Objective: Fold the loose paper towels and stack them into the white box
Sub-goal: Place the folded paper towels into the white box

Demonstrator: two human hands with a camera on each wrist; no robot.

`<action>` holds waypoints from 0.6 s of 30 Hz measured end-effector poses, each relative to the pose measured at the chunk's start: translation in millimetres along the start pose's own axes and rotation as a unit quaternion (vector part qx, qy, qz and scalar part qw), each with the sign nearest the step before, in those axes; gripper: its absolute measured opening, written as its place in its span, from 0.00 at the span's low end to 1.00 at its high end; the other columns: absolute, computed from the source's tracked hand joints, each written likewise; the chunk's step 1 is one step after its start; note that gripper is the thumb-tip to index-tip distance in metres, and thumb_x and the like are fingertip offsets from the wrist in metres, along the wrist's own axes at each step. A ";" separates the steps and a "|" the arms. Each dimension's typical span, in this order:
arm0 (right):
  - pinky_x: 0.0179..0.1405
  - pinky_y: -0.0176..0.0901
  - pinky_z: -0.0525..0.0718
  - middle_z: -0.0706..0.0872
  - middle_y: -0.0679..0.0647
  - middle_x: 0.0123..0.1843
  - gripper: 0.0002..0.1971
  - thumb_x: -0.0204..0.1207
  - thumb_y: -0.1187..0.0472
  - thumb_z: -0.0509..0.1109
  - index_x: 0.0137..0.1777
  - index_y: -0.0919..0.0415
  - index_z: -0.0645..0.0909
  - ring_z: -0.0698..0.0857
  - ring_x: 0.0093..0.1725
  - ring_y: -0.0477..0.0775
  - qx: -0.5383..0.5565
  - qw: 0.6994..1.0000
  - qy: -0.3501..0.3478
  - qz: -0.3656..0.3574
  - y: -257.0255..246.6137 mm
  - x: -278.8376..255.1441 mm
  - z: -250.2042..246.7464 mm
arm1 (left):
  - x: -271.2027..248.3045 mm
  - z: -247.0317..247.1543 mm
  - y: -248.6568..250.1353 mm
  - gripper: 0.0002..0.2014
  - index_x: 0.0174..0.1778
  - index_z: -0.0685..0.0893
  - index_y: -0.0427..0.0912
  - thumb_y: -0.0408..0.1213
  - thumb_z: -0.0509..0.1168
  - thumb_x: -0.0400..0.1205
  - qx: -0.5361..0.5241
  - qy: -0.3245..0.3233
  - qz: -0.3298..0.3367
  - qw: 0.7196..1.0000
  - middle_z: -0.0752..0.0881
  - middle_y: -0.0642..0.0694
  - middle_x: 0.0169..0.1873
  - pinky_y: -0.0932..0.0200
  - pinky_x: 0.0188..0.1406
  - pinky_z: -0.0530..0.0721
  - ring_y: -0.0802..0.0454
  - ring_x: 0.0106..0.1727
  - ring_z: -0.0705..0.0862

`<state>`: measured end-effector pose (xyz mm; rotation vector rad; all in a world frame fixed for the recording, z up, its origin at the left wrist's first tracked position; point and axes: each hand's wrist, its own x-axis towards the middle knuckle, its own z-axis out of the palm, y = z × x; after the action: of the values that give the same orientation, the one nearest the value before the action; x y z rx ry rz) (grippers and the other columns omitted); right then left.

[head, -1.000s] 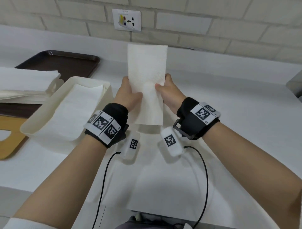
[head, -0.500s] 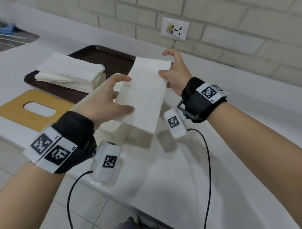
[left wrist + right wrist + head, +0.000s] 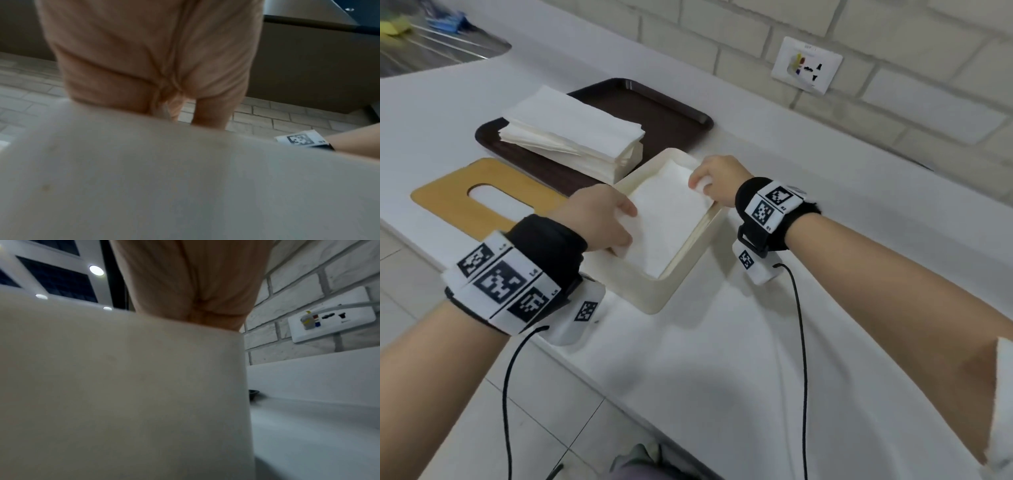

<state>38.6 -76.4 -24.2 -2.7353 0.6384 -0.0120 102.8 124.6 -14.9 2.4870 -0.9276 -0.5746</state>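
A folded paper towel lies inside the white box on the counter. My left hand reaches over the box's near-left rim and pinches the towel's left edge. At the far-right corner my right hand holds the towel's other end, fingers curled over it. Both wrist views are filled by the box's outer wall, with only the back of each hand above it. A stack of loose paper towels rests on the dark brown tray behind the box.
A wooden lid with an oval slot lies left of the box. A wall socket sits on the brick wall behind. A metal sink is at the far left. The counter edge runs close below my left wrist.
Both hands have carried the folded towel from the air down into the white box, and the view has swung left toward it.
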 end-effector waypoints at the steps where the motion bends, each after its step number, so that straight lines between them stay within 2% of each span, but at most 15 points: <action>1: 0.51 0.32 0.74 0.78 0.59 0.65 0.17 0.79 0.72 0.57 0.59 0.60 0.84 0.80 0.62 0.58 -0.008 1.000 -0.010 0.002 0.0 0.1 -0.4 | 1.5 0.4 0.4 0.21 0.63 0.81 0.47 0.31 0.71 0.74 0.007 -0.017 -0.002 1.000 0.76 0.47 0.54 0.59 0.47 0.73 0.49 0.46 0.78; 3: 0.53 0.34 0.76 0.77 0.59 0.66 0.18 0.78 0.73 0.57 0.59 0.60 0.84 0.80 0.61 0.59 -0.022 0.999 -0.031 0.005 1.4 -0.5 -2.4 | 2.1 0.5 2.2 0.22 0.64 0.81 0.48 0.31 0.71 0.74 0.014 -0.044 -0.005 0.999 0.77 0.47 0.55 0.58 0.48 0.77 0.49 0.42 0.80; 5: 0.53 0.36 0.76 0.76 0.58 0.66 0.19 0.77 0.75 0.57 0.59 0.59 0.84 0.79 0.62 0.59 -0.047 0.998 -0.051 0.010 3.9 -3.3 -3.2 | 0.9 0.0 6.1 0.23 0.64 0.80 0.48 0.31 0.72 0.73 0.032 -0.054 0.000 0.998 0.77 0.47 0.55 0.57 0.48 0.79 0.49 0.43 0.80; 8: 0.58 0.42 0.76 0.74 0.58 0.62 0.17 0.77 0.74 0.60 0.59 0.58 0.82 0.78 0.61 0.60 -0.112 0.992 -0.064 0.010 6.4 -9.9 -3.0 | -4.2 1.5 18.1 0.25 0.69 0.76 0.46 0.32 0.71 0.74 0.130 -0.077 0.013 0.988 0.75 0.45 0.57 0.58 0.50 0.76 0.48 0.55 0.77; 10: 0.60 0.49 0.76 0.71 0.58 0.63 0.14 0.77 0.71 0.62 0.59 0.63 0.81 0.76 0.61 0.62 -0.178 0.983 -0.038 -0.029 4.7 -15.5 -4.9 | -6.8 8.4 25.6 0.24 0.70 0.75 0.46 0.37 0.69 0.77 0.259 -0.067 0.053 0.962 0.72 0.45 0.64 0.56 0.59 0.74 0.45 0.66 0.70; 12: 0.64 0.50 0.73 0.68 0.58 0.71 0.14 0.78 0.70 0.61 0.60 0.67 0.81 0.72 0.67 0.61 -0.196 0.975 -0.031 -0.104 3.5 -19.7 -5.8 | -11.5 16.7 29.8 0.21 0.69 0.76 0.52 0.42 0.65 0.78 0.353 -0.008 0.116 0.929 0.69 0.47 0.67 0.54 0.63 0.71 0.44 0.70 0.65; 13: 0.66 0.48 0.71 0.69 0.57 0.73 0.14 0.78 0.69 0.60 0.61 0.67 0.81 0.71 0.69 0.59 -0.182 0.972 -0.048 -0.139 4.1 -21.0 -6.0 | -14.3 20.7 30.7 0.19 0.68 0.76 0.55 0.45 0.61 0.80 0.361 0.014 0.146 0.921 0.69 0.48 0.67 0.54 0.63 0.70 0.44 0.69 0.65; 14: 0.66 0.46 0.71 0.71 0.56 0.72 0.15 0.80 0.68 0.59 0.63 0.65 0.80 0.73 0.68 0.56 -0.154 0.974 -0.069 -0.149 3.8 -23.1 -6.6 | -18.9 24.2 32.1 0.16 0.67 0.77 0.56 0.48 0.56 0.83 0.340 0.011 0.167 0.926 0.71 0.49 0.66 0.54 0.61 0.71 0.45 0.67 0.68; 16: 0.65 0.40 0.71 0.77 0.53 0.69 0.16 0.83 0.62 0.57 0.67 0.57 0.78 0.77 0.61 0.52 -0.095 0.984 -0.101 -0.116 5.0 -27.7 -8.4 | -30.7 29.0 37.8 0.21 0.63 0.78 0.54 0.56 0.44 0.85 0.254 -0.054 0.155 0.953 0.76 0.46 0.58 0.55 0.54 0.72 0.44 0.60 0.76; 18: 0.71 0.41 0.68 0.76 0.50 0.72 0.18 0.85 0.55 0.53 0.72 0.51 0.74 0.75 0.67 0.50 -0.071 0.986 -0.133 -0.067 7.7 -35.1 -7.9 | -37.9 35.9 42.8 0.29 0.59 0.77 0.53 0.65 0.38 0.80 0.254 -0.100 0.139 0.952 0.78 0.45 0.52 0.55 0.48 0.70 0.44 0.52 0.78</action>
<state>3.0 -70.2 -16.8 -2.8404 0.3938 0.3744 36.4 112.4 -13.8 2.6882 -1.6521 -0.5513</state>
